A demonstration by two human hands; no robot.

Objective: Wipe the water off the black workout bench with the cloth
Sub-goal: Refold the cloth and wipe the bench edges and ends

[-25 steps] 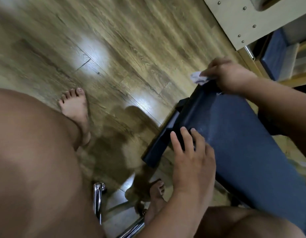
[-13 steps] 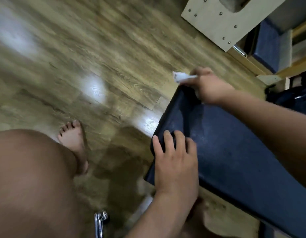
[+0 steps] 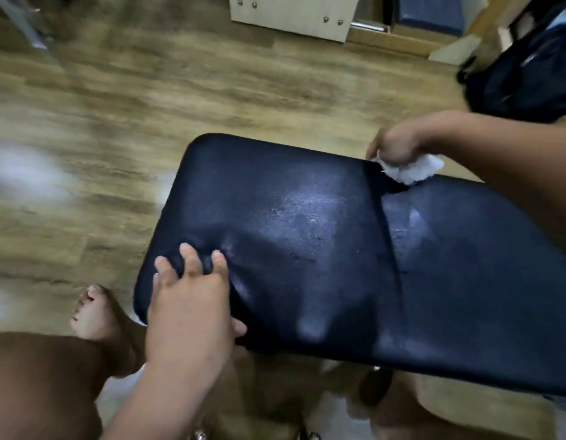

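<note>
The right hand (image 3: 397, 144) squeezes the crumpled white cloth (image 3: 411, 171) at the far edge of the padded black workout bench (image 3: 307, 233); wet patches lie nearer, toward the flat, open left hand (image 3: 189, 306).

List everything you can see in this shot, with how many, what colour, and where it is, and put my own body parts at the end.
workout bench: one, black, centre and right, wet sheen on its top
cloth: one, white, crumpled at the bench's far edge
floor: wood-look brown, all around
panel with metal studs: one, pale, top centre
bag: one, dark, top right on the floor
left hand: pressed flat on the bench's near left corner
right hand: closed on the cloth
left foot: bare, on the floor beside the bench
</note>
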